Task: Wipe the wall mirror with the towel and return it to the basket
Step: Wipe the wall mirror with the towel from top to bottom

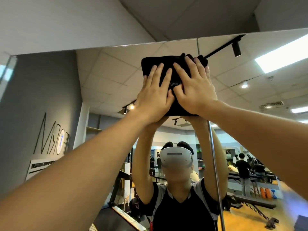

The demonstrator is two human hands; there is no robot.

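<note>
A folded black towel (150, 64) lies flat against the wall mirror (103, 77), high up near the mirror's top edge. My left hand (154, 95) presses on the towel's lower left with its fingers straight and spread. My right hand (195, 87) presses the towel's right side, fingers also straight, partly over the left hand's fingertips. Both arms reach up and forward. The mirror shows my own raised arms under the towel. The basket is not in view.
A vertical seam (215, 164) between two mirror panels runs just right of the towel. Above the mirror is a plain grey wall (66, 22). The reflection shows a gym room with benches, ceiling lights and several people far behind me.
</note>
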